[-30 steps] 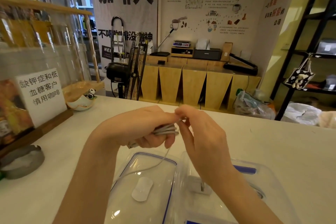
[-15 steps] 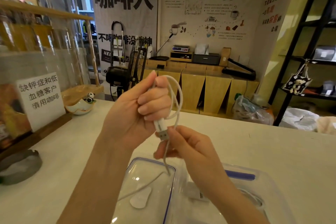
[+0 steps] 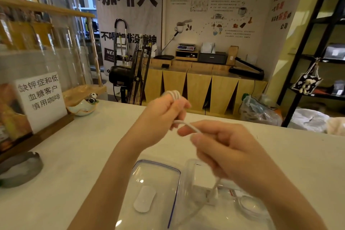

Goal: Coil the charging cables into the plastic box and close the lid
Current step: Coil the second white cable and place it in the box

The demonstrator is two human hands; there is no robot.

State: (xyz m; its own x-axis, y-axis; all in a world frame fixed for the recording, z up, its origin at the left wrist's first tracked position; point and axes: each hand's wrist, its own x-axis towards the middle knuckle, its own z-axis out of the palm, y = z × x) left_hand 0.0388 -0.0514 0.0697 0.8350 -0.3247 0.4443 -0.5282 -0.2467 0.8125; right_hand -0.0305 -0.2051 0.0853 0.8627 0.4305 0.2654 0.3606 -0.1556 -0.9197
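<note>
- Left hand (image 3: 164, 117): raised above the counter (image 3: 78, 155), clenched round a bundle of white cable (image 3: 174, 93). Several loops stick out above the fist.
- Right hand (image 3: 222, 147): just beside the left and slightly lower, pinching the free run of the same cable between thumb and forefinger. The strand crosses from one hand to the other.
- Below the right hand a short tail hangs down to a white plug (image 3: 212, 195). Whether the plug touches the box floor: cannot tell, the clear walls blur it.
- Box (image 3: 188, 177): clear plastic, open, on the counter directly under the hands. A second cable (image 3: 250, 206) appears already coiled in its right part; outline faint.
- Lid (image 3: 155, 179): clear with a blue rim, lying flat just left of the box, off it. A white oval patch shows at its centre.
- Step in hand (judgement): winding the cable, near the end of it. Little slack seems left beyond the right hand.
- Next move calls for: wrapping the last tail round or along the bundle without letting the loops in the left fist spring apart, then lowering the bundle into the free space of the box.
- Remaining after that: lid on and pressed shut.
- Risk: stiff loops may unwind once released, and could foul the rim.
</note>
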